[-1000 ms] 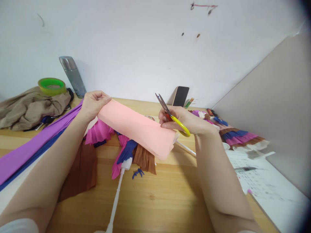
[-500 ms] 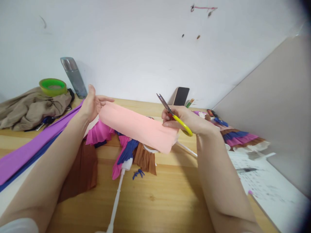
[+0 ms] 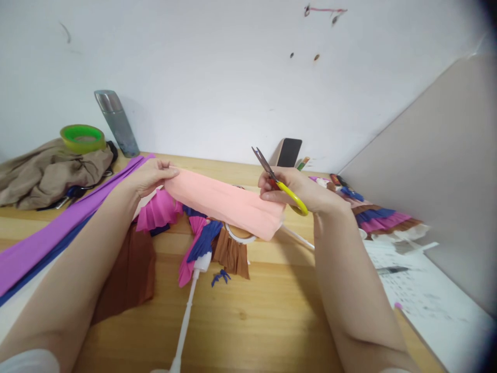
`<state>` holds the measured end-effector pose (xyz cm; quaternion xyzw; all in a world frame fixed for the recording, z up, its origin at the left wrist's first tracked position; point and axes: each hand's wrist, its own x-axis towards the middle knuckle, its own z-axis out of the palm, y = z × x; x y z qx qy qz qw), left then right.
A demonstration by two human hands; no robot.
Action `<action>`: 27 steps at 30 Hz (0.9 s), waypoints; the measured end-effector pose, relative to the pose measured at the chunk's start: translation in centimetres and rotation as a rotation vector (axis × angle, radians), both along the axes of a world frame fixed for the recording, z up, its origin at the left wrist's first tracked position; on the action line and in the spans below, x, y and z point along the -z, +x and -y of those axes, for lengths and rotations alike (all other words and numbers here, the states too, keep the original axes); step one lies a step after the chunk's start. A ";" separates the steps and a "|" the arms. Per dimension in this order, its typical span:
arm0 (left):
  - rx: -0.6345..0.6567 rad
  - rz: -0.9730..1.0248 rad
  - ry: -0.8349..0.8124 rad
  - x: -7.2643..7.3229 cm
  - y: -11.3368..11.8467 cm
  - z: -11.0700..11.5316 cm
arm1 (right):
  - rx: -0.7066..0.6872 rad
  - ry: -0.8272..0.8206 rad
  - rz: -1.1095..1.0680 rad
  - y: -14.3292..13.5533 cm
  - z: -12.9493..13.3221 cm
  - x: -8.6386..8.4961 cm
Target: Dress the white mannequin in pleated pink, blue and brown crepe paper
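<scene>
A folded strip of peach fabric is stretched above the table between my two hands. My left hand pinches its left end between thumb and fingers. At the other end, my right hand grips the fabric's upper edge and also carries yellow-handled scissors, blades pointing up and away. Beneath the strip lie pleated pink fabric, a blue piece, pleated brown fabric and a white ring, which looks like a tape roll, partly covered.
Purple fabric and brown fabric lie by my left arm. A white rod rises from the front. Behind stand a bottle and a phone; green tape rests on cloth. Right: layered ruffles, written paper.
My left hand has closed from spread fingers into a pinch on the fabric's left end. The strip has flattened and its lower edge has risen slightly, showing more of the white ring.
</scene>
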<state>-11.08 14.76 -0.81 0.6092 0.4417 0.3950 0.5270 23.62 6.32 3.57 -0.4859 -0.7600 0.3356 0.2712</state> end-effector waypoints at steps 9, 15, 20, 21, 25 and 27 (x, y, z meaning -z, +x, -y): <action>-0.129 0.052 0.131 -0.4 1.3 0.7 | -0.007 0.017 0.015 0.2 -0.2 0.2; -0.124 0.080 0.117 -0.1 1.1 0.5 | -0.003 0.052 -0.035 0.2 -0.4 0.5; -0.217 -0.043 0.207 -0.2 1.0 0.4 | 0.007 0.047 -0.053 0.2 -0.6 0.6; -0.229 -0.071 0.229 -0.3 1.0 0.4 | 0.010 0.048 -0.045 0.2 -0.5 0.5; -0.231 -0.153 0.273 -0.5 0.9 0.5 | 0.001 0.055 0.001 -0.1 -0.3 0.3; -0.231 -0.171 0.263 -0.9 1.2 0.9 | -0.008 0.050 0.009 -0.1 -0.3 0.2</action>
